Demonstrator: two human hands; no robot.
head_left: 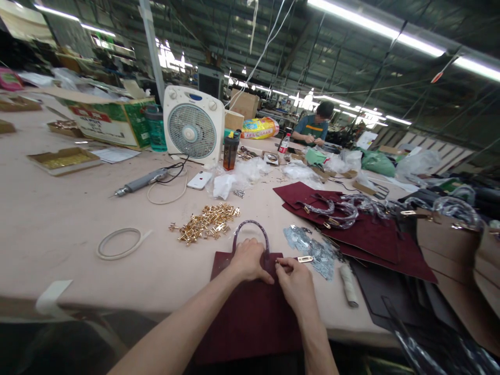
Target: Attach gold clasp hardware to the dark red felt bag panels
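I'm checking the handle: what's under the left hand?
The left hand lies over the maroon panel; the looped handle shows beyond it. Whatever the hand covers, possibly a handle end, can't be seen.

A dark maroon bag panel (253,317) lies flat at the near edge of the table (156,281), its lower part reaching past that edge. From its top rises an arched dark handle (252,222) wrapped in clear plastic. A small slotted gold-coloured metal plate (305,259) sits just beyond the panel's upper right corner
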